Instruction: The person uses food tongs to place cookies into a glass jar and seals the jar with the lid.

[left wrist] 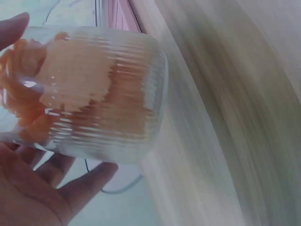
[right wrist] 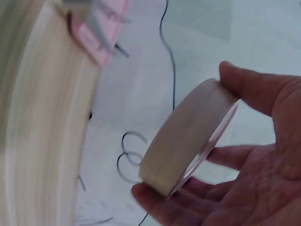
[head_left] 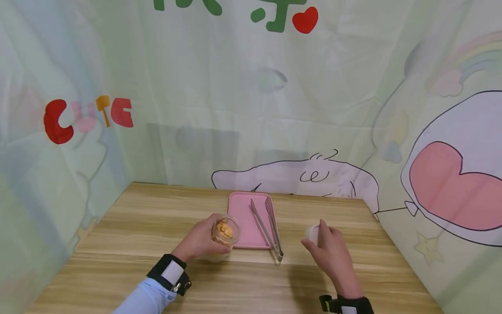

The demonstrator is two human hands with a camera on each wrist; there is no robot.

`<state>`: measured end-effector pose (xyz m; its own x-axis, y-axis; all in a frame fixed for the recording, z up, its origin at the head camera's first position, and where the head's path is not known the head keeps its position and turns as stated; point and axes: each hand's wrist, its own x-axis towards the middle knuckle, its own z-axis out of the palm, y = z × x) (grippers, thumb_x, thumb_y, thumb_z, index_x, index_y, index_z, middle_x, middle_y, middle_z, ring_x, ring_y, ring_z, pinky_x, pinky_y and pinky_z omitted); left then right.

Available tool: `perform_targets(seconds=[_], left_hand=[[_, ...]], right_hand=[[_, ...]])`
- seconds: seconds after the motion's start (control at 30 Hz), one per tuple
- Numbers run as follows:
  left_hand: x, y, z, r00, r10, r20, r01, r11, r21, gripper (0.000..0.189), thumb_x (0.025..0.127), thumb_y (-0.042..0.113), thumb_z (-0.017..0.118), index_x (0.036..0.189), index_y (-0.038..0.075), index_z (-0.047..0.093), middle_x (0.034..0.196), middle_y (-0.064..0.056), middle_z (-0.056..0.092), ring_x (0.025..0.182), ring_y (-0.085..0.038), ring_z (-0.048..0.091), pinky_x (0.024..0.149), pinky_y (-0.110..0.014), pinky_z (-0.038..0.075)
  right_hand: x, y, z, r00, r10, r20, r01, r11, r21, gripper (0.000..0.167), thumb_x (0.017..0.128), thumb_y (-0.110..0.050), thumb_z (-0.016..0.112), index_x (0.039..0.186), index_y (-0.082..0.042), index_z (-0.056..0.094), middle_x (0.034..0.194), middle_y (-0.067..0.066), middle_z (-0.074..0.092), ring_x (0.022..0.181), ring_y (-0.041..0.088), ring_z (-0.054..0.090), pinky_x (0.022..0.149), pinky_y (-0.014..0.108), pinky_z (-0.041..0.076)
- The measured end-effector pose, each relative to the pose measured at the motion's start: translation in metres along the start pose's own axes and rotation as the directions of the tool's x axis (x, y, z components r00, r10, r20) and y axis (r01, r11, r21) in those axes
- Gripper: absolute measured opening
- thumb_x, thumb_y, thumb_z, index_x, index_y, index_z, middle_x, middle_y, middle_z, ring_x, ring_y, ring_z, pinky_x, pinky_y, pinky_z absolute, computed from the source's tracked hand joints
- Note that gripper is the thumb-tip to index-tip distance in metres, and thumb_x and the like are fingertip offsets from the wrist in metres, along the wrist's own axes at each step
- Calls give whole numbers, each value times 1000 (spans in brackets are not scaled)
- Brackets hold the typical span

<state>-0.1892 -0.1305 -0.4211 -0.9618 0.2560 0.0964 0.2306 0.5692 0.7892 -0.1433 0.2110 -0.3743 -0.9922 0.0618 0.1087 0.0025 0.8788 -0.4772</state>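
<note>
My left hand [head_left: 205, 239] grips a clear ribbed jar [left wrist: 155, 89] with orange, crinkled pieces [left wrist: 75, 75] inside. In the head view the jar's mouth is uncovered and the orange pieces show through it. Thumb and fingers of my right hand [head_left: 331, 250] hold a round, pale lid [right wrist: 183, 136] by its rim, tilted, off to the right of the jar. Between the hands lies a pink tray [head_left: 245, 239], just behind and beside the jar. Metal tongs [head_left: 270, 231] rest on its right side, jaws spread, hinge end past the tray's near edge.
The wood-grain table [head_left: 157, 218] runs back to a printed fabric curtain [head_left: 251, 109], with more curtain on the left and right sides. Dark straps with devices [head_left: 170, 272] circle both wrists.
</note>
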Motion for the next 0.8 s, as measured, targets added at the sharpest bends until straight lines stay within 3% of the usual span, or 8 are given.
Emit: perform_targets(seconds=[0.2, 0.37, 0.57, 0.8], left_hand=[[1, 14, 15, 991, 125, 56, -128, 989, 69, 84, 60, 21, 96, 135, 10, 59, 119, -6, 69, 108, -21, 64, 95, -46, 55], [1, 25, 24, 980, 180, 87, -189, 975, 119, 83, 59, 24, 97, 131, 9, 61, 120, -4, 71, 108, -21, 66, 95, -46, 55], [2, 31, 36, 975, 182, 129, -202, 966, 159, 79, 59, 27, 97, 128, 12, 62, 112, 1, 70, 102, -16, 64, 92, -42, 55], [5, 32, 41, 976, 150, 156, -173, 974, 147, 78, 61, 28, 97, 130, 17, 62, 114, 5, 69, 100, -13, 64, 92, -41, 57]], right_hand=[[-4, -20, 6, 990, -137, 10, 136, 986, 95, 85, 95, -33, 76, 159, 4, 33, 153, 38, 41, 136, 56, 49, 108, 69, 44], [-5, -37, 15, 975, -221, 12, 217, 964, 152, 83, 91, -28, 80, 157, 2, 39, 156, 30, 45, 138, 49, 51, 110, 65, 46], [-6, -55, 28, 948, -312, 63, 292, 931, 220, 80, 87, -25, 84, 155, -6, 46, 154, 20, 50, 134, 40, 55, 105, 60, 51], [-5, -65, 42, 896, -429, 116, 394, 888, 238, 79, 87, -30, 84, 153, -6, 49, 153, 19, 52, 131, 38, 57, 102, 58, 51]])
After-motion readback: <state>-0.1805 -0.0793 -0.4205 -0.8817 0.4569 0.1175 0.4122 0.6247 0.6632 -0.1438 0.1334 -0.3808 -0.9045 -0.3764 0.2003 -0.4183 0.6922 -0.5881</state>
